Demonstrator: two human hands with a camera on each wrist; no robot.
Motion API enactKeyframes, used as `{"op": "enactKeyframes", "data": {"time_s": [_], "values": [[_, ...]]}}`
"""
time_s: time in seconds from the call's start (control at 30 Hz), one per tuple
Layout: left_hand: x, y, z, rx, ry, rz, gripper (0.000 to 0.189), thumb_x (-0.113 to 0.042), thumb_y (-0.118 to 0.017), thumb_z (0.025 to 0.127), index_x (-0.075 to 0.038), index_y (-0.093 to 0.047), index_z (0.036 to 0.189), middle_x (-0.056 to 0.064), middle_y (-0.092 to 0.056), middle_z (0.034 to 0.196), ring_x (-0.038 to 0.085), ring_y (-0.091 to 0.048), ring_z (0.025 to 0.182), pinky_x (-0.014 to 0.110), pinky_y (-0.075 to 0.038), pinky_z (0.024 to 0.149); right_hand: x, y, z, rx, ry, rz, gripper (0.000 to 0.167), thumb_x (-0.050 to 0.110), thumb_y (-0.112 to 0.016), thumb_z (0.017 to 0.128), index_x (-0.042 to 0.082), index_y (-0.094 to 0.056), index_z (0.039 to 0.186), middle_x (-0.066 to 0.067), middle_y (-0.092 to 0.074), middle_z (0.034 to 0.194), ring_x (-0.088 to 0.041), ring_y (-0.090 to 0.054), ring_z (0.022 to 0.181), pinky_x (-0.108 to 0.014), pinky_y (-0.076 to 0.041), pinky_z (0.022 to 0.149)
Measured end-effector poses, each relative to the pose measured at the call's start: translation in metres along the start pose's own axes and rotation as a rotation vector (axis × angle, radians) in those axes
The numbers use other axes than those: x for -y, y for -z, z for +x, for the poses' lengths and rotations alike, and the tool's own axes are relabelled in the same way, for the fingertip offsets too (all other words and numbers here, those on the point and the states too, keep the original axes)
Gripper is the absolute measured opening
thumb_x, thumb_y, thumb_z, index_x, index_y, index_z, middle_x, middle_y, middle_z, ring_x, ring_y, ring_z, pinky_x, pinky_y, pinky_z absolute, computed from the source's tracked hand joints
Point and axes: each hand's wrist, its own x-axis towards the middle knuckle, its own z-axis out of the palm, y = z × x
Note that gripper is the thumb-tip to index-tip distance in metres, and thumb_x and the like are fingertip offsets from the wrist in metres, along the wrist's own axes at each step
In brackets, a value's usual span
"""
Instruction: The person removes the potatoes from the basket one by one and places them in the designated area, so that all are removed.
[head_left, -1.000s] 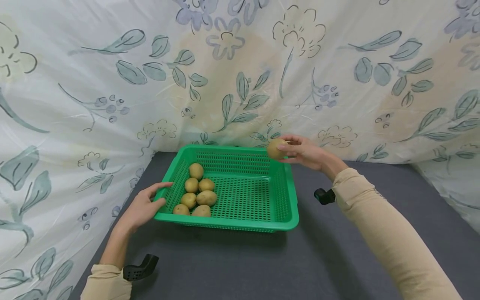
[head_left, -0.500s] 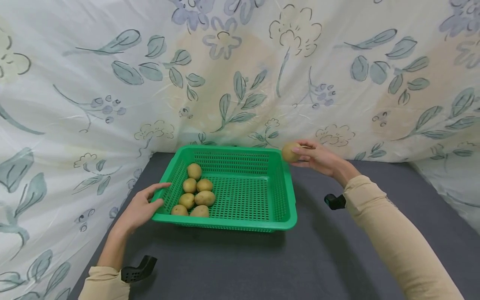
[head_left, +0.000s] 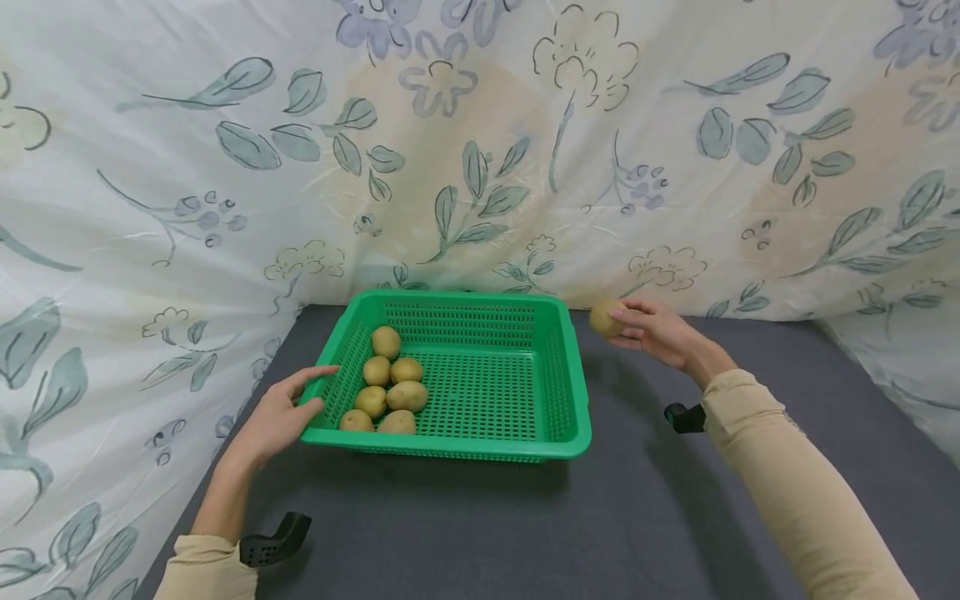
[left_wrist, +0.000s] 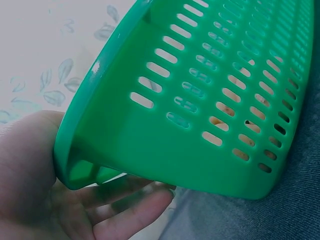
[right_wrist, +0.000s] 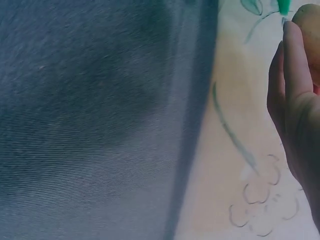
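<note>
Farthest left, a floral cloth (head_left: 52,233) hangs beside the left grip and continues behind both grips. A beige left sleeve (head_left: 206,571) and a black device (head_left: 276,540) sit at the wrist, on the near side of the left grip. The left grip (head_left: 276,417) holds the left rim of a green basket (head_left: 450,447), with fingers passing beneath the rim in the left wrist view. Just to the right of that grip, seven potatoes (head_left: 407,396) lie clustered along the basket's left side; the perforated floor beyond them runs toward the right grip. Outside the basket's right rim and apart from it, a held potato (head_left: 604,318) is pinched between the thumb and fingers of the right grip (head_left: 654,331), above the dark tabletop (head_left: 450,533) that carries the basket. To the right of this grip come a second black device (head_left: 685,418) and a beige right sleeve (head_left: 802,483).
</note>
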Motion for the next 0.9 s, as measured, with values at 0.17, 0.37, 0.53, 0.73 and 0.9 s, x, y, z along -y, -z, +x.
{"op": "enactKeyframes", "data": {"time_s": [0.17,0.37,0.53,0.73,0.9], "values": [[0.0,0.0,0.0,0.002,-0.001,-0.004,0.052,-0.003,-0.046,0.093,-0.006,-0.04,0.145,0.026,-0.035,0.138,0.019,-0.035,0.058,0.031,-0.035,0.049,-0.012,0.004,-0.002,-0.002,-0.019,0.019,0.064,0.014,-0.049,0.1,-0.006,-0.012,0.148,-0.018,-0.033,0.132,-0.013,-0.061,0.099,-0.043,-0.038,0.1],[-0.001,0.0,0.0,-0.002,-0.012,-0.002,0.053,-0.002,-0.046,0.092,-0.006,-0.04,0.144,0.027,-0.035,0.138,0.018,-0.035,0.057,0.031,-0.035,0.049,-0.026,0.005,-0.004,0.003,-0.053,-0.001,0.069,0.016,-0.052,0.099,-0.007,-0.01,0.148,-0.018,-0.037,0.127,-0.015,-0.061,0.097,-0.049,-0.032,0.102],[-0.003,0.0,-0.001,-0.001,-0.015,0.001,0.052,-0.001,-0.046,0.092,-0.005,-0.04,0.144,0.027,-0.034,0.139,0.02,-0.037,0.062,0.032,-0.034,0.05,-0.037,0.005,-0.004,-0.002,-0.081,-0.009,0.068,0.015,-0.052,0.099,-0.006,-0.011,0.149,-0.017,-0.04,0.125,-0.017,-0.06,0.098,-0.049,-0.034,0.101],[-0.003,0.0,-0.001,-0.001,-0.008,-0.001,0.053,-0.001,-0.046,0.092,-0.006,-0.04,0.144,0.027,-0.033,0.14,0.021,-0.035,0.062,0.032,-0.034,0.048,-0.048,0.002,-0.003,-0.001,-0.112,-0.027,0.066,0.016,-0.054,0.098,-0.006,-0.016,0.147,-0.019,-0.04,0.126,-0.019,-0.059,0.1,-0.047,-0.039,0.098],[-0.003,0.0,-0.002,-0.002,-0.001,-0.004,0.053,-0.002,-0.046,0.092,-0.006,-0.04,0.144,0.026,-0.034,0.139,0.02,-0.033,0.059,0.031,-0.033,0.048,-0.056,0.0,-0.003,-0.008,-0.13,-0.099,0.062,0.016,-0.056,0.097,-0.008,-0.022,0.143,-0.02,-0.044,0.122,-0.021,-0.06,0.099,-0.045,-0.043,0.095]]}}
